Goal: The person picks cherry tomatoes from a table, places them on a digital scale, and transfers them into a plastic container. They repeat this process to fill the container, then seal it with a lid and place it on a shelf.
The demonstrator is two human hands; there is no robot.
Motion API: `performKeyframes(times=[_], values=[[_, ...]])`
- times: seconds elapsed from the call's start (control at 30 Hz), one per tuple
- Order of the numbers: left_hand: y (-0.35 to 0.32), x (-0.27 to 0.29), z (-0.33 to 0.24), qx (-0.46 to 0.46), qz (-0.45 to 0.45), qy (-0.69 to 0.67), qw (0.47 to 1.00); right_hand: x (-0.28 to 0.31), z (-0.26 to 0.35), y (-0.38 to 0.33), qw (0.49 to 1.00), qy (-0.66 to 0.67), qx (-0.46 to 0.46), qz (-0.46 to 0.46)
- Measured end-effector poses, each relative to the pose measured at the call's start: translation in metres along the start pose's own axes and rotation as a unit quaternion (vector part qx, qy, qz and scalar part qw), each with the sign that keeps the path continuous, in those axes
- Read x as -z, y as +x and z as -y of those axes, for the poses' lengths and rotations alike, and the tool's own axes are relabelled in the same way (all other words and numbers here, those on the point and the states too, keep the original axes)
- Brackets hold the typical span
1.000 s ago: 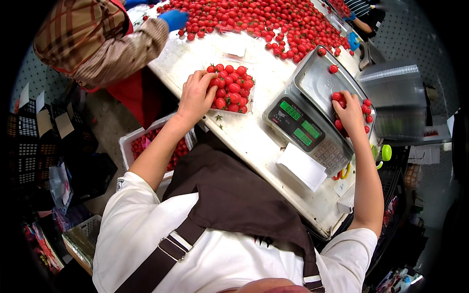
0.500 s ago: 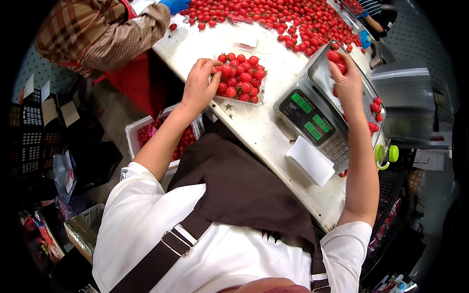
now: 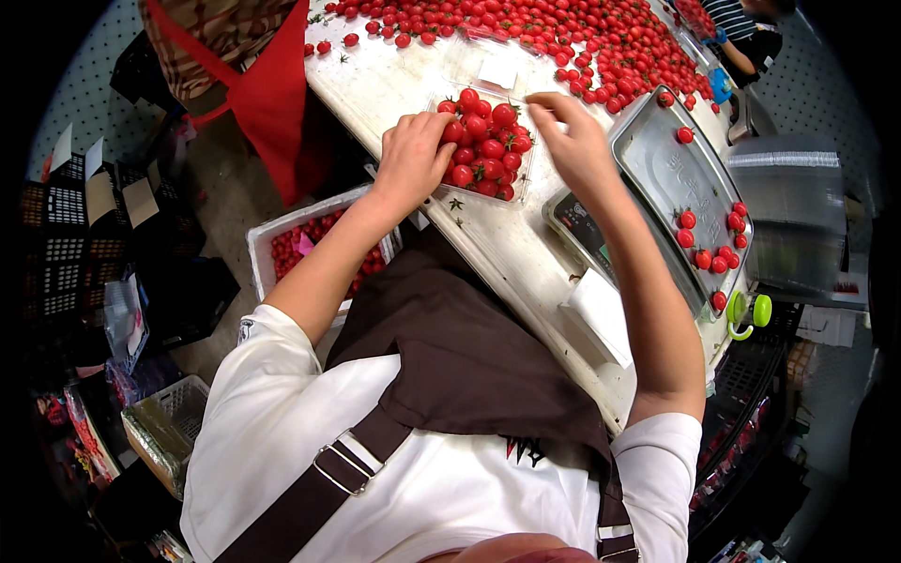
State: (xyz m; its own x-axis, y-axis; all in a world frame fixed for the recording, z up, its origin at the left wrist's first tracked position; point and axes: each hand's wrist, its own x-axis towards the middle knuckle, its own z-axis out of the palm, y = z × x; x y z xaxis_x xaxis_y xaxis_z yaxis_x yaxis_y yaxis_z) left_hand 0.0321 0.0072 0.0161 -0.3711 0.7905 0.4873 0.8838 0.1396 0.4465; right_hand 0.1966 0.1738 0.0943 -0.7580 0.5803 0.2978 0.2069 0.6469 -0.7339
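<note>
A clear plastic box heaped with red cherry tomatoes stands near the table edge, its clear lid folded open on the far side. At the box's left side, my left hand is bent over the rim, with a cherry tomato between its thumb and fingers. My right hand is at the far right corner, fingers slightly bent and apart, with no tomato showing in it. A weighing scale sits to the right, its display partly behind my right forearm. Several loose cherry tomatoes lie on its metal tray.
A large spread of cherry tomatoes covers the table's far side. Clear containers are stacked at right, near a green-topped object. A white crate of tomatoes sits below left. Another person's red apron is at upper left.
My right hand has moved left from the scale tray to the box, and the tomatoes it held are out of it. My left hand stays by the box. The other person's arm has left view.
</note>
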Motion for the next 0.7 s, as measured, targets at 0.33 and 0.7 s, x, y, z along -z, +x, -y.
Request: performKeyframes(times=[0.33,0.7], values=[[0.029,-0.013,0.005,0.027,-0.003,0.04,0.999,0.156,-0.021,-0.088,0.978,0.004,-0.128,-0.167],[0.08,-0.053,-0.044,-0.037,0.159,0.111,0.98,0.219,-0.051,-0.156,0.944,0.053,-0.189,-0.265]])
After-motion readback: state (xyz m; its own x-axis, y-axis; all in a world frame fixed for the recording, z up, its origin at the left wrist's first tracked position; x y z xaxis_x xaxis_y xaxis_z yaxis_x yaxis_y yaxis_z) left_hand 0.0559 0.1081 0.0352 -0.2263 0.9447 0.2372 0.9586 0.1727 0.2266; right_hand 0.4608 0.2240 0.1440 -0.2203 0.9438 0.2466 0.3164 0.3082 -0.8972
